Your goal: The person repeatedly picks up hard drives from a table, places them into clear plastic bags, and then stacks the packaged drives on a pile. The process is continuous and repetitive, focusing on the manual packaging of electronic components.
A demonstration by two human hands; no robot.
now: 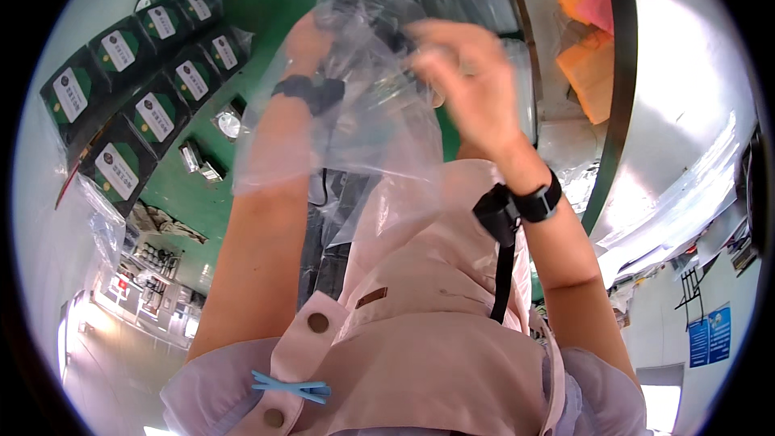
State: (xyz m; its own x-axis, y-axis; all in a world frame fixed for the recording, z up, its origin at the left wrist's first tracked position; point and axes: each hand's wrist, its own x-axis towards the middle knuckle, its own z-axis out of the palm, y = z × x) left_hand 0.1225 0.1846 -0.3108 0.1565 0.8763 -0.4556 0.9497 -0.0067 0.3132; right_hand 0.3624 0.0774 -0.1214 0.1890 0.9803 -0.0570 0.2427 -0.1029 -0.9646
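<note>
A crumpled clear plastic bag (387, 137) hangs at the centre, loosely draped over my left forearm. Through its film I see my left hand (310, 42), closed at the bunched upper part; its fingertips are hidden. A dark item (365, 20) shows through the plastic beside that hand, too blurred to name. To the right of the bunch is my right hand (472, 73), smeared by motion, thumb and fingers apart and pointing at the bag. Nothing shows in its grasp. Each wrist wears a black strap with a small black device.
Two rows of black packages (153, 117) with white labels stand on the green surface (182, 202) at the left. Small silver metal pieces (200, 160) lie near them. At the far right are orange cloths (588, 77) and more clear plastic sheeting (678, 210).
</note>
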